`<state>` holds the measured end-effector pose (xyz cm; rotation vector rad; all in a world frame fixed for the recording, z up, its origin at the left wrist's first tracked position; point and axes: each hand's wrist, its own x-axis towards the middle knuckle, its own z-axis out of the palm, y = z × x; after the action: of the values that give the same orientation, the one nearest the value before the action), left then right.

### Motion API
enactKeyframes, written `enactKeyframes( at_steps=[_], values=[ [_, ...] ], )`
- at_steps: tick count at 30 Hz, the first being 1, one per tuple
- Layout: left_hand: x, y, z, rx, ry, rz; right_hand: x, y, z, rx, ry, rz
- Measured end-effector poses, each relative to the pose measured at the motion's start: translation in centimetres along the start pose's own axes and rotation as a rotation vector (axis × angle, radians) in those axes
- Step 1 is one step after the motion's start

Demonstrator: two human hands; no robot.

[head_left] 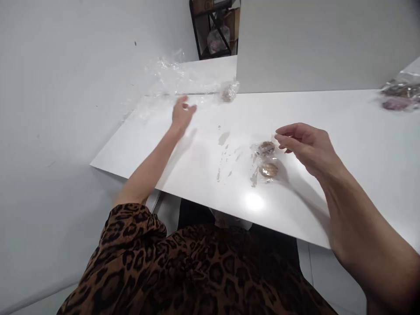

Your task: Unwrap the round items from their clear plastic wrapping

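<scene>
My left hand is over the back left of the white table, its thumb and fingers apart with nothing between them. Just beyond it lie crumpled clear plastic bags. My right hand is closed in a pinch at the edge of a small clear packet with something brown inside; the pinched edge is faint. Directly in front of that packet is a second clear packet with a tan, rounded, shiny item in it.
On the white table are greyish marks. A clear bag with a pale lump sits near the back edge. Bagged dark and pink items lie at far right. A grey panel stands behind, beside a dark shelf.
</scene>
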<state>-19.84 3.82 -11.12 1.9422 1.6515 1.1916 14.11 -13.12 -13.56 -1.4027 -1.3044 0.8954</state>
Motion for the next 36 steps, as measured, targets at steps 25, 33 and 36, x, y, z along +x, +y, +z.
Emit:
enactKeyframes(
  at_steps=[25,33,36],
  values=[
    [-17.8,12.7,10.2,0.256,-0.694,0.303,2.7,3.9,-0.3,-0.628,-0.150,-0.043],
    [-18.0,12.8,11.3,0.119,-0.660,0.030,2.6,2.0,-2.1,0.083,0.166,0.011],
    [-17.8,12.9,11.4,0.118,-0.639,0.024,1.9,0.8,-1.9,0.268,0.102,0.051]
  ],
)
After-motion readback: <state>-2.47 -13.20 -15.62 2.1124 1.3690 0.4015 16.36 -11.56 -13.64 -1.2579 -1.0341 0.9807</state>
